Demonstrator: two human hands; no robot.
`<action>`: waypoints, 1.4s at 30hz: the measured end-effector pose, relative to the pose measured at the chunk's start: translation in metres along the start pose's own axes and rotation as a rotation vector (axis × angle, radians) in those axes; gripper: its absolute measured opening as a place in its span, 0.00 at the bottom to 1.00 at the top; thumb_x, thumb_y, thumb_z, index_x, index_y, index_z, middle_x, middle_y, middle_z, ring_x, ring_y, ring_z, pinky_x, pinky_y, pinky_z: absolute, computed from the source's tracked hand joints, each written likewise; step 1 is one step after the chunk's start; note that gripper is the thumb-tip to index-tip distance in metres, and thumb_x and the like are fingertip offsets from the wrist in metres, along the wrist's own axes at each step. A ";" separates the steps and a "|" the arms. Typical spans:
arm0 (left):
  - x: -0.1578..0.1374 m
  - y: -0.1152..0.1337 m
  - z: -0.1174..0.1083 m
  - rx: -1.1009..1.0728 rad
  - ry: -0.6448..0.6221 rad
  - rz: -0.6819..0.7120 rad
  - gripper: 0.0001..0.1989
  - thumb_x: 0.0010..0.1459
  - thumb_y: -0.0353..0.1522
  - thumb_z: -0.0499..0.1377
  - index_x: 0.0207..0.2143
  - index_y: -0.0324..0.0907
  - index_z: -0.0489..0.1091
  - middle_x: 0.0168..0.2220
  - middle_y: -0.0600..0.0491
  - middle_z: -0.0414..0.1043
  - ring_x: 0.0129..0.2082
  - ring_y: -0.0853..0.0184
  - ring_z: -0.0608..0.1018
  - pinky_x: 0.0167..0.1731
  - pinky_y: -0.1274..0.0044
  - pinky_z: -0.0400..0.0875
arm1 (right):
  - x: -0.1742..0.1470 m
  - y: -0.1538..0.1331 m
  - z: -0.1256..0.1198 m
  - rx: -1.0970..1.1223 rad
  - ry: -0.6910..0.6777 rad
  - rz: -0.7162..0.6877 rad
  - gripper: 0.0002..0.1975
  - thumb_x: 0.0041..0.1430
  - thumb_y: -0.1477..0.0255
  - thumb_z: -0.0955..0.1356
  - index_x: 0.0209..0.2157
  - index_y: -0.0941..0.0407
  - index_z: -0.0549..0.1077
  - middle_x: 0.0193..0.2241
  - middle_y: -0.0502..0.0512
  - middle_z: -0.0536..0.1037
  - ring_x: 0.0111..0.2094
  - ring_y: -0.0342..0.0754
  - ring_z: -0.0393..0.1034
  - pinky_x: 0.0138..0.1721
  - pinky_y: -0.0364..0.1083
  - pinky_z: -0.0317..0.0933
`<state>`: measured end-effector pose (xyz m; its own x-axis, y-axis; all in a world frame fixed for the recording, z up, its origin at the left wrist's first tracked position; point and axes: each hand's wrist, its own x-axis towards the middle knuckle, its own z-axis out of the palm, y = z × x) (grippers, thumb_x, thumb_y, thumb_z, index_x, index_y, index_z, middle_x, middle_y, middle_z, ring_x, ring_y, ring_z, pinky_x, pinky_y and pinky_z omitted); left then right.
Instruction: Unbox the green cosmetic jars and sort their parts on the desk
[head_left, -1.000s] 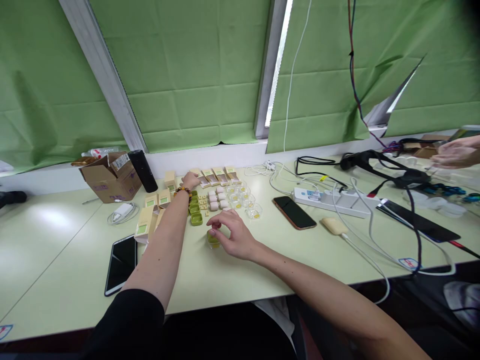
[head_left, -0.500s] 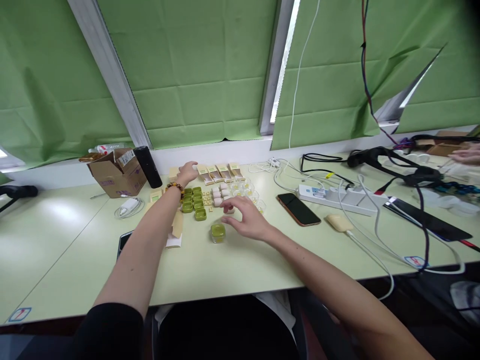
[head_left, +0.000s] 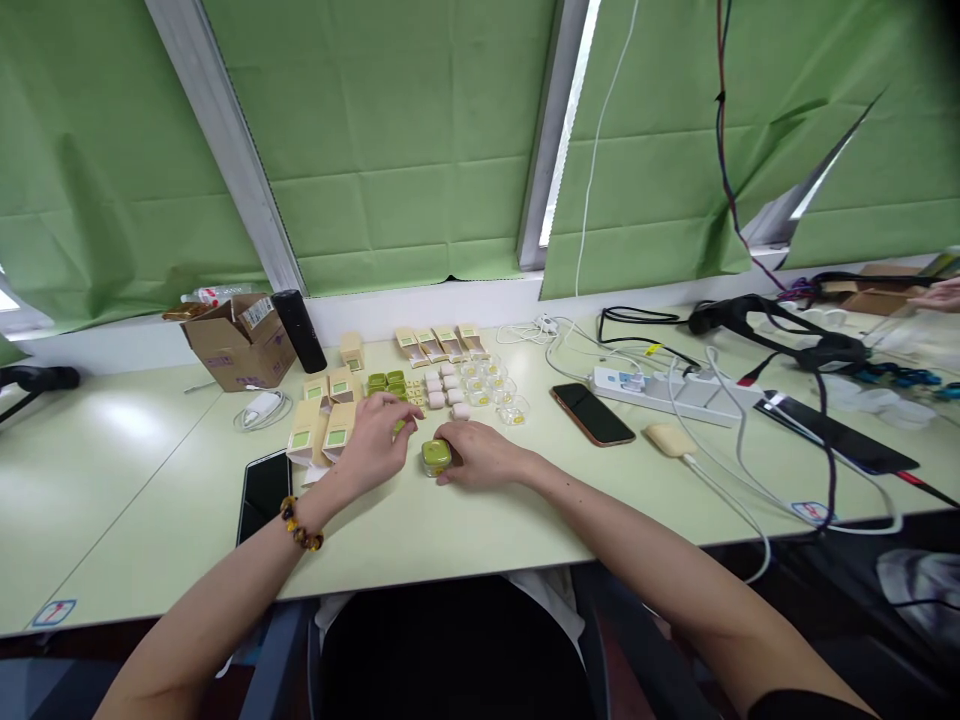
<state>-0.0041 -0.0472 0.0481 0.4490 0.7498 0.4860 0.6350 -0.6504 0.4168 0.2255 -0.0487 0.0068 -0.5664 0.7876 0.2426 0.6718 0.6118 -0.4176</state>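
My right hand [head_left: 484,455] is closed around the side of a small clear square jar with a green lid [head_left: 436,452], which stands on the table. My left hand [head_left: 377,437] hovers to the left of the jar, over the green square caps [head_left: 386,380], partly covering them. Its fingers are curved, with a gap between thumb and forefinger, and one green cap shows through there. Behind the hands lie small yellow pieces [head_left: 415,390], pale pink blocks [head_left: 435,384] and clear cups with yellow bits inside [head_left: 485,380].
Open cream cartons [head_left: 339,425] lie left of my left hand; more cartons [head_left: 441,345] line the back. A phone [head_left: 264,490] lies at left, another phone [head_left: 592,413] at right. Beyond are a power strip [head_left: 667,393], cables, a cardboard box [head_left: 240,350] and another person's hand [head_left: 941,296].
My left hand has drawn back from the carton at the rear to the green caps. My right hand has moved down and closed on the jar.
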 end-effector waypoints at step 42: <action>-0.021 -0.021 0.032 -0.745 0.174 -0.419 0.20 0.55 0.49 0.68 0.32 0.43 0.72 0.40 0.46 0.82 0.37 0.59 0.83 0.36 0.67 0.83 | 0.004 -0.010 0.028 0.837 0.223 0.038 0.30 0.52 0.69 0.78 0.55 0.53 0.68 0.35 0.48 0.73 0.35 0.46 0.71 0.45 0.51 0.69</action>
<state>-0.0064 -0.0454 0.0047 0.1296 0.9553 0.2657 0.1220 -0.2813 0.9518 0.2028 -0.0535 -0.0123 -0.3849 0.8561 0.3449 0.0661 0.3983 -0.9149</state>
